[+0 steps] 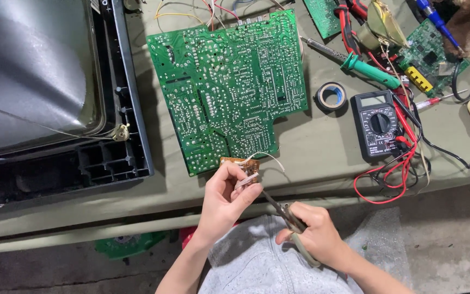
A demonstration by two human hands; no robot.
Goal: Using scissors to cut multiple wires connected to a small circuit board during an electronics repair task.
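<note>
Left hand pinches a small board at the worktop edge; right hand grips scissors, green board at 12 o'clock.

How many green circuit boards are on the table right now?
3. The large board lies at table centre, a small board sits cut off at the top edge, and another board lies top right among wires. More may be hidden.
</note>
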